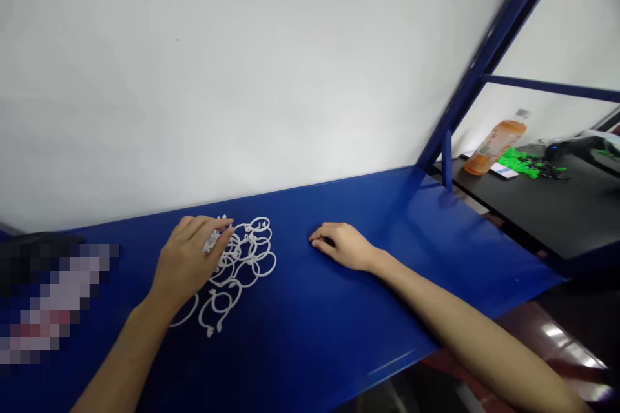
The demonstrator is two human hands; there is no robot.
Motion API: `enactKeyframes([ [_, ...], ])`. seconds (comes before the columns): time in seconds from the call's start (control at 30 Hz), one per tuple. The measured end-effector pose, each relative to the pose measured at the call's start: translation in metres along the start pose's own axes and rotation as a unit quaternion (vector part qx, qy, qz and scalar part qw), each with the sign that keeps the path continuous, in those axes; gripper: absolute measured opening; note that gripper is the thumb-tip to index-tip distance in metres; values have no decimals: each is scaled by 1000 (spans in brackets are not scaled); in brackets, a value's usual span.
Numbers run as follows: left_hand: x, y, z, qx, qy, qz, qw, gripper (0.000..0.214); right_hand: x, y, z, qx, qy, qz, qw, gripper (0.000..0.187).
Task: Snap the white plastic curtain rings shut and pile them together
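Note:
A heap of several white plastic rings lies on the blue shelf. My left hand rests on the left part of the heap, its fingers bent and pinching a small white piece between the tips. My right hand lies palm down on the bare blue surface to the right of the rings, fingers curled loosely, with nothing seen in it.
A white wall runs behind the shelf. A blue slanted frame post rises at the right. Beyond it, a black table holds an orange drink bottle and green plastic parts. A blurred patch covers the shelf's left end.

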State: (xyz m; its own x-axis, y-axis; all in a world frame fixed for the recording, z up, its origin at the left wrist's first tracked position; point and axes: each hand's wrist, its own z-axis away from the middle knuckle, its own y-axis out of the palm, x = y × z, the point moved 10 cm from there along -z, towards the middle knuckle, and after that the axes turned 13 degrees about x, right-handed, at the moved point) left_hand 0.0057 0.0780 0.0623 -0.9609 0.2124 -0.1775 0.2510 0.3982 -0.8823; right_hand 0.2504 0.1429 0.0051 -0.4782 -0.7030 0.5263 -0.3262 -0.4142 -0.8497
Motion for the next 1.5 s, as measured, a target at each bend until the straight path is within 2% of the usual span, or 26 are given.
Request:
enactKeyframes([
  [0.1, -4, -3, 0, -9, 15, -6, 1000, 27, 0, 0, 0, 0, 1, -2, 1000, 17],
  [0.17, -10, 0, -2, 9, 29, -4, 1000, 28, 0, -1, -1, 1, 3, -5, 1000, 17],
  [0.4, -54, 38, 7, 182, 109, 11, 977, 32, 2, 0, -1, 6, 2, 5, 1000, 17],
  [0.5, -73, 50, 14, 229, 139, 15, 963, 22, 3, 1, 0, 8, 0, 12, 1000, 17],
  [0.57, -82, 51, 15, 241, 156, 30, 957, 18, 4, 1, 0, 10, 0, 13, 1000, 17],
  [0.67, -89, 38, 11, 206, 155, 81, 963, 23, 7, 1, 2, 4, -8, 5, 1000, 17],
  [0.83, -88, 12, 5, 124, 116, 172, 970, 23, 20, 3, 6, -10, -35, -11, 999, 27],
  [1.0, -78, 5, 4, 83, 74, 212, 971, 22, 30, 4, 8, -6, -42, -16, 999, 30],
  [1.2, -68, 1, 4, 46, 41, 192, 979, 21, 30, 4, 9, -1, -44, -18, 999, 29],
  [1.33, -80, -8, 6, 2, 92, 162, 982, 12, 35, 1, 10, -13, -48, -51, 997, 29],
  [1.43, -103, -11, 13, -14, 170, 122, 978, 7, 35, 2, 11, -12, -37, -184, 982, 34],
  [1.5, -120, -8, 20, -15, 218, 81, 973, 7, 35, 7, 11, -5, -31, -299, 954, 37],
])
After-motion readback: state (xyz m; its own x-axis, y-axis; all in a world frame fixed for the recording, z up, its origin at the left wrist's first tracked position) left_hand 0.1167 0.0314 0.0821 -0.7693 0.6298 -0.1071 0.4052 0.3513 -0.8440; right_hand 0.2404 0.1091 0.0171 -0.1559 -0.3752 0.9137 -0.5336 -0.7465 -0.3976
